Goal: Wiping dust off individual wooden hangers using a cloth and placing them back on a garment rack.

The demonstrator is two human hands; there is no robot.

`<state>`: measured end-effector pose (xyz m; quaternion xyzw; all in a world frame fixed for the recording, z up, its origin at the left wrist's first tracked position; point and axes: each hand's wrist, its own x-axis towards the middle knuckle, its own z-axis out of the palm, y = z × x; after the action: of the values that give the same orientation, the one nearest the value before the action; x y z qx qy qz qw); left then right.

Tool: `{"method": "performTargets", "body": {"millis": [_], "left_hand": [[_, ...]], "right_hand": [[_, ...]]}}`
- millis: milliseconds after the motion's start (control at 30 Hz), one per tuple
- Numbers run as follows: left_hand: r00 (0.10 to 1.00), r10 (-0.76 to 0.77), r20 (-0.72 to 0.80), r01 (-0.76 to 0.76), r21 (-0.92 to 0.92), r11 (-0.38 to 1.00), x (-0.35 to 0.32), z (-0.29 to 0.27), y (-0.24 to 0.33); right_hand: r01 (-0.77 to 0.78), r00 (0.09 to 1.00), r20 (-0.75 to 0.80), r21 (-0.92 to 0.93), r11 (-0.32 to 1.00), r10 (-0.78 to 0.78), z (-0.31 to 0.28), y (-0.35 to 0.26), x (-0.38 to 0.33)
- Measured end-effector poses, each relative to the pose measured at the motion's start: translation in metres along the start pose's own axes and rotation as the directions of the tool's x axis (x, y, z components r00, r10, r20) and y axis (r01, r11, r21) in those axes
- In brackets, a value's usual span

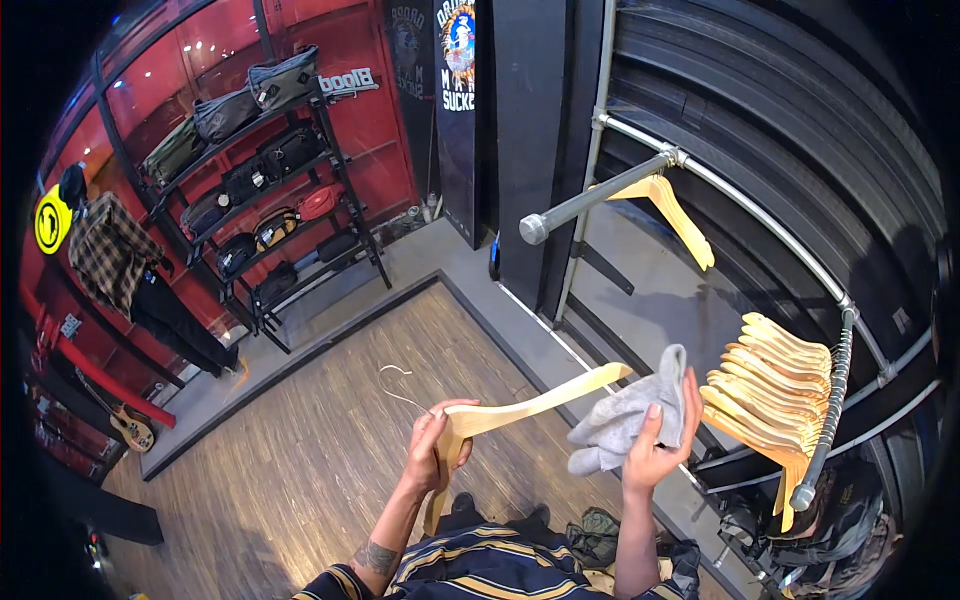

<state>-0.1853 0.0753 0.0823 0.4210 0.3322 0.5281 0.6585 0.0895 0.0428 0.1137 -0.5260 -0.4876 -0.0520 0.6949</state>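
Observation:
A pale wooden hanger (520, 412) with a wire hook is tilted in front of me. My left hand (436, 448) grips it near its middle, just below the hook. Bunched in my right hand (660, 440) is a grey cloth (638, 412), its thumb pressed over the folds. The cloth is beside the far tip of the hanger's right arm; whether the two touch I cannot tell. The hanger's other arm points down toward my striped shirt.
To the right, several wooden hangers (775, 385) hang on a metal rail (838, 400). More hang on a shorter bar (600, 195) ahead. Bags (830, 520) lie under the rail. A bag shelf (265, 180) and a dressed mannequin (120, 250) stand far left, beyond a raised floor edge (300, 365).

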Motion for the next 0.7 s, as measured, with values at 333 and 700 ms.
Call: {"method": "performTargets", "body": {"millis": [333, 700], "left_hand": [[0.995, -0.072, 0.076, 0.071, 0.014, 0.997, 0.0, 0.021, -0.005], [0.999, -0.008, 0.043, 0.011, -0.075, 0.997, 0.005, 0.027, -0.017]], "right_hand": [[-0.11, 0.911, 0.402, 0.018, 0.994, 0.093, 0.031, 0.001, -0.047], [-0.204, 0.77, 0.638, 0.205, 0.957, 0.027, 0.062, -0.045, -0.105]]}}
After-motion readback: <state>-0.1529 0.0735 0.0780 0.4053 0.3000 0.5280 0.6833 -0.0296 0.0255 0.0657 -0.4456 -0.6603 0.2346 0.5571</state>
